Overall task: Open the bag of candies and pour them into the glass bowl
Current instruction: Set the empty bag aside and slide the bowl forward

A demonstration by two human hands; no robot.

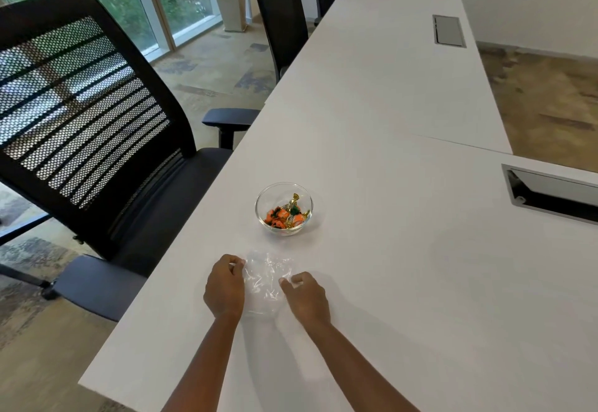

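Note:
A small glass bowl (283,208) stands on the white table (404,266) and holds several wrapped candies (286,214) in orange, green and gold. Nearer to me a clear, crumpled plastic bag (263,282) lies flat on the table and looks empty. My left hand (225,285) pinches the bag's left edge. My right hand (305,296) pinches its right edge with thumb and fingertips. Both hands rest low on the tabletop, just in front of the bowl.
A black mesh office chair (90,127) stands close at the table's left edge, with more chairs (281,16) farther back. Two metal cable hatches (550,191) (449,30) are set into the tabletop on the right. The table's near edge runs below my forearms.

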